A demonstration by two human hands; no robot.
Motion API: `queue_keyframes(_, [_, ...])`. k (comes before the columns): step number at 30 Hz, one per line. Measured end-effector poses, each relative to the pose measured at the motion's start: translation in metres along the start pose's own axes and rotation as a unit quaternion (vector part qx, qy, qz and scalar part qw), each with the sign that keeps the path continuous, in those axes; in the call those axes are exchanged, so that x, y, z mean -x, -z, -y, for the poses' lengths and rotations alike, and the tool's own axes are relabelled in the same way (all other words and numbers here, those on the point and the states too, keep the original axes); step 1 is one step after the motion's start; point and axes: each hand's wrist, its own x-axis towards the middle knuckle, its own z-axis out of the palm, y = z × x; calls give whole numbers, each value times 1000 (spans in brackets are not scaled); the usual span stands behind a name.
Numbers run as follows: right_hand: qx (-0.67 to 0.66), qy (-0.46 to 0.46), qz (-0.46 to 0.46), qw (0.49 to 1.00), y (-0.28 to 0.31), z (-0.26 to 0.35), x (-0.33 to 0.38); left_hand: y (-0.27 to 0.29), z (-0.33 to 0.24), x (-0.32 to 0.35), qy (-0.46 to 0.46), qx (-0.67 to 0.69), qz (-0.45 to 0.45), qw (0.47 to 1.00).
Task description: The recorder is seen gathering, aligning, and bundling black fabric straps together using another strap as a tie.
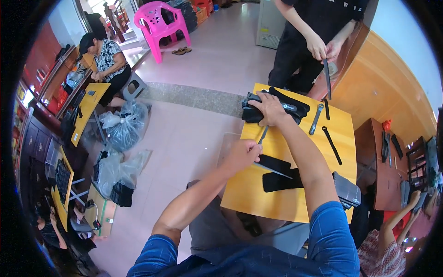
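Yellow bench (281, 203): right hand (270, 110) flat, fingers spread, pressing the black strap pile (295, 107) at the bench's far edge; left hand (243, 154) at its left edge, fist closed on a thin grey strip (263, 135); bare bench top open toward the right edge past loose black straps (332, 145).

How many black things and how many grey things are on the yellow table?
Black pile under the right hand: 1
Black flat pieces: 2
Black strips: 2
Grey strips: 2
Total: 7
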Motion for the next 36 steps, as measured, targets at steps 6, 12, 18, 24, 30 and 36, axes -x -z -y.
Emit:
queue_keyframes(6, [-97,35,-37,994,2,-16,-2,-9,-8,16,37,-29,-43,998])
queue_keyframes(12, [-130,25,-48,990,2,-24,-2,-23,4,21,-82,-217,-136,963])
queue_keyframes(18, [-168,21,-53,984,-5,-29,-9,-28,3,26,-112,-249,-176,946])
queue_keyframes(24, [-154,-22,-156,975,-31,-44,-14,-34,-13,51,-76,-211,-102,969])
queue_keyframes(30, [-107,-58,-100,988,-21,-53,3,-26,-22,79,-105,-194,-57,974])
queue_keyframes(36, [-93,-58,-133,985,-30,-49,7,0,-23,106,-103,-174,-15,979])
